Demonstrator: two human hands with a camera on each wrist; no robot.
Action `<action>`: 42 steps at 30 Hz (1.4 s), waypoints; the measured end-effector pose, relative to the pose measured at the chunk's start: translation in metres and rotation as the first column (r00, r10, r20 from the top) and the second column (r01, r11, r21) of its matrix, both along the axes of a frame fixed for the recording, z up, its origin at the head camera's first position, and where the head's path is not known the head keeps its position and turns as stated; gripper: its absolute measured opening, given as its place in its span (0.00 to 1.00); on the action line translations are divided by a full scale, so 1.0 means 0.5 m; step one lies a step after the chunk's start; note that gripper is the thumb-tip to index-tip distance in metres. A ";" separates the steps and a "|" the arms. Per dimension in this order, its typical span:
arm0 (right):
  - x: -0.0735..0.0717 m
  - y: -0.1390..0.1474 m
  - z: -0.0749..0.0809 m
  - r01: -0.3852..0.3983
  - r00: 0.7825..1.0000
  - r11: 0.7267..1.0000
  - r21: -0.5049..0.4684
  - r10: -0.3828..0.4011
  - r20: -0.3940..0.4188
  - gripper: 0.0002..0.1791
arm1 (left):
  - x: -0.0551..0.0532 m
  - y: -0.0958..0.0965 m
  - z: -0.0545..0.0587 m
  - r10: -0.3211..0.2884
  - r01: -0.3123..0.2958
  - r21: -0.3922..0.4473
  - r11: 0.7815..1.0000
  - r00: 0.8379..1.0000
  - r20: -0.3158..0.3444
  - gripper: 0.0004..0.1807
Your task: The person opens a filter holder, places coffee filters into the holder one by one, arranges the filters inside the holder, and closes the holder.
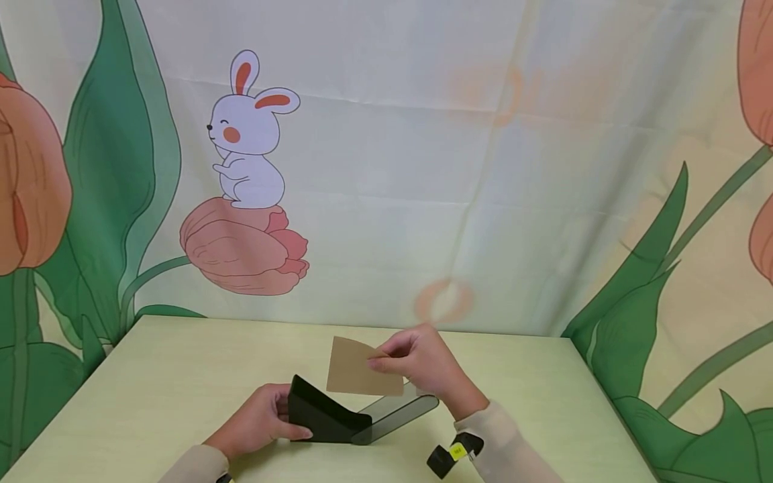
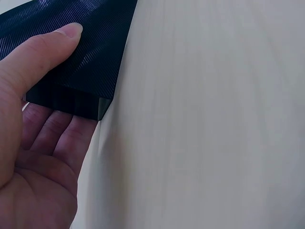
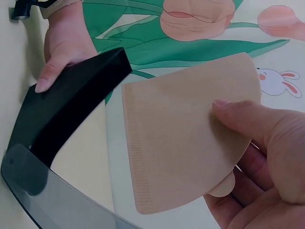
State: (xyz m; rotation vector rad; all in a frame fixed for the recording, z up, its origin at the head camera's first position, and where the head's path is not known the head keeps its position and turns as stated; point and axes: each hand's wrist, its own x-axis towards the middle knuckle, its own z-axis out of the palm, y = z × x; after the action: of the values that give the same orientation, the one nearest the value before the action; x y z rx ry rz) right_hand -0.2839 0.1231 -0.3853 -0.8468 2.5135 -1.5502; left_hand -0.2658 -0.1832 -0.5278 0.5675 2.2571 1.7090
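A brown paper coffee filter [image 1: 353, 372] with a crimped side edge is held up above the table. My right hand [image 1: 419, 362] pinches it by its right edge, thumb on the near face; the right wrist view shows the filter [image 3: 176, 133] fanning out, with a small rounded tab at its lower edge. Below and left, my left hand [image 1: 260, 417] grips the end of a black ribbed filter case [image 1: 317, 419]. In the left wrist view the thumb lies on the case [image 2: 100, 52], with fingers beneath. The case's smoky see-through lid [image 1: 404, 417] is swung out to the right. Inside the case is hidden.
The pale wooden table [image 1: 145, 382] runs back to a printed curtain [image 1: 374, 255] with a rabbit and tulips. A black camera mount [image 1: 443, 461] juts from the right wrist, close above the table.
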 end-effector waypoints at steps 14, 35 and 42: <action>0.017 -0.048 -0.026 0.016 1.000 0.999 0.043 -0.016 0.007 0.03 | -0.003 -0.001 -0.002 0.001 -0.001 -0.003 1.000 1.000 0.008 0.27; 0.034 -0.095 -0.065 0.001 1.000 0.991 0.137 -0.002 0.005 0.03 | -0.005 -0.002 -0.003 -0.005 0.005 0.007 1.000 1.000 0.011 0.29; 0.038 -0.114 -0.081 -0.003 1.000 0.985 0.173 0.000 0.019 0.02 | -0.005 -0.003 -0.002 -0.003 0.003 -0.003 1.000 1.000 0.007 0.29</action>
State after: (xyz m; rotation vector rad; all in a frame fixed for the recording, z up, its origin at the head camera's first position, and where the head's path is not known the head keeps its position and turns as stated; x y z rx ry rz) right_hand -0.2650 0.0659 -0.4260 -0.8054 2.5867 -1.3077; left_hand -0.2684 -0.1844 -0.5287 0.5639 2.2527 1.7031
